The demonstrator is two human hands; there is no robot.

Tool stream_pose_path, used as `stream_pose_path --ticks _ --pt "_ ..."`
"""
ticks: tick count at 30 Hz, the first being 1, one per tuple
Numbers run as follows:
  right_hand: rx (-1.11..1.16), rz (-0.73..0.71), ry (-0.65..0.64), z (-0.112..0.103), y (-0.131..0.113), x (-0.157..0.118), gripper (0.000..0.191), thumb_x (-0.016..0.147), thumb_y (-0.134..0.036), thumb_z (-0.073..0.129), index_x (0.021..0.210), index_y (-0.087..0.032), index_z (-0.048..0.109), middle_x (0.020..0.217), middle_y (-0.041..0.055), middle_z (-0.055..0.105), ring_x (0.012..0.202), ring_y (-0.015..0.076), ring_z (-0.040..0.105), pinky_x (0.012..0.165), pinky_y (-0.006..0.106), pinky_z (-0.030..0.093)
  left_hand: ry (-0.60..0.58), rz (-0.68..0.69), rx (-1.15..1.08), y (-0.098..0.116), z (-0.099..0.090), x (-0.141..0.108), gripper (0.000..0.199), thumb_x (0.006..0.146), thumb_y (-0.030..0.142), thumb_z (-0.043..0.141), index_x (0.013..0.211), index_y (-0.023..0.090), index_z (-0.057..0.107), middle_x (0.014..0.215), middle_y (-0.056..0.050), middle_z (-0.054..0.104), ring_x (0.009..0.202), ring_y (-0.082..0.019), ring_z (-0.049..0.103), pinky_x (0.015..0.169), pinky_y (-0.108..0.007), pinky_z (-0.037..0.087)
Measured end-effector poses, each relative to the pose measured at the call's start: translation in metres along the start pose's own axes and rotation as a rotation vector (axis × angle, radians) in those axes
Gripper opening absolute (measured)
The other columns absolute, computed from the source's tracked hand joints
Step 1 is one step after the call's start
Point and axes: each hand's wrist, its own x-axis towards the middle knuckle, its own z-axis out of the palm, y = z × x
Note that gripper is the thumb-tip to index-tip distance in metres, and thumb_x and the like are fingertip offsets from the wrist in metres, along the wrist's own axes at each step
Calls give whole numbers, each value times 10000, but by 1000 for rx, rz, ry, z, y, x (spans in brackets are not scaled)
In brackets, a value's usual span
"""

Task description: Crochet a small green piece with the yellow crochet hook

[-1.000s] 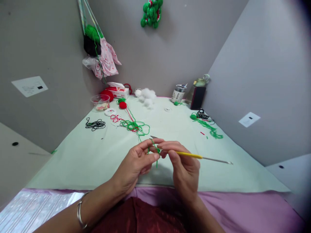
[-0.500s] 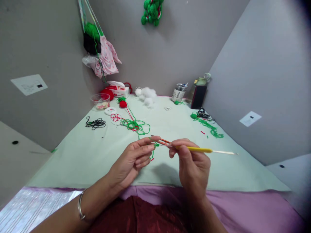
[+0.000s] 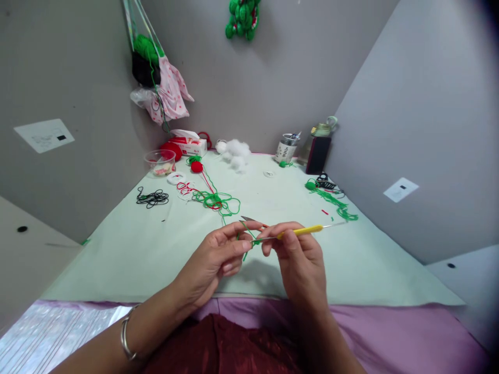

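My left hand pinches a small piece of green yarn work between thumb and fingers, with a green strand running over the raised index finger. My right hand is closed round the yellow handle of a crochet hook. The hook's thin metal shaft reaches left to the green piece, and its other metal end points right. Behind the fingertips lie scissors with orange handles, partly hidden by my hands. A green strand leads back to a loose tangle of green yarn on the table.
Black yarn, a clear tub and a tissue box lie left. White stuffing sits at the back. On the right are a pen tin, a phone and green yarn strands.
My right hand has moved slightly left, bringing the hook closer to my left fingertips. The hook's free end has swung up and left. More of the scissors' handles is now hidden.
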Motion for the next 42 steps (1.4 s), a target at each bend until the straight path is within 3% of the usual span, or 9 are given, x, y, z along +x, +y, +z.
stream_pose_path --ticks 5,8,10,14,17,23,29,36,42 --pt "-415 -303 -34 -2 1 -10 225 1070 -187 532 1088 -248 748 964 35 796 777 146 747 765 303 630 116 103 30 -2 5 -2 427 809 240 876 1228 234 793 841 32 592 503 -15 323 464 -200 221" --pt "-723 -622 -127 -1 9 -16 313 1002 -102 626 1252 -257 735 1082 79 796 965 193 768 830 324 635 158 115 -17 -7 6 -2 533 797 260 908 1302 221 742 767 56 573 498 -21 325 463 -184 235" --pt "-786 -683 -113 0 11 -16 345 976 -77 652 1255 -256 749 1103 94 779 1013 211 757 835 334 630 109 45 -80 -9 4 -1 517 800 273 911 1279 180 742 688 79 517 475 -12 269 452 -174 211" --pt "-442 -376 46 2 3 -10 239 1035 -134 574 1072 -259 775 877 18 729 808 157 709 769 317 598 49 -35 -144 -6 0 1 383 805 229 897 1162 149 784 623 112 411 448 4 174 431 -166 169" --pt "-213 -170 27 4 -2 -4 230 1054 -190 567 984 -253 778 868 0 735 702 127 657 690 293 568 84 33 -88 -2 3 0 384 787 230 902 1149 169 787 685 82 508 450 7 228 430 -167 173" --pt "-357 -271 -2 6 5 -7 237 1036 -142 586 1058 -267 785 897 1 784 738 136 699 753 315 582 80 81 3 -6 9 -1 374 785 274 906 1132 180 804 806 29 630 475 -2 324 451 -178 234" --pt "-673 -607 -7 6 17 -15 371 952 -54 691 1240 -272 773 1114 80 786 1006 207 752 843 337 618 64 -21 -158 -13 0 5 386 791 243 909 1156 165 810 695 68 527 454 11 226 428 -155 183" --pt "-79 -86 80 1 1 0 234 1060 -266 583 963 -258 796 861 5 730 675 119 652 651 275 553 49 20 -165 -4 -2 4 266 797 179 893 1059 178 849 672 78 503 432 30 231 421 -139 189" --pt "-175 -106 16 5 3 -1 176 1032 -287 650 984 -262 818 896 15 795 789 140 692 771 290 562 25 20 -52 -3 4 1 381 805 232 894 1178 223 815 791 48 587 438 30 324 434 -156 207"
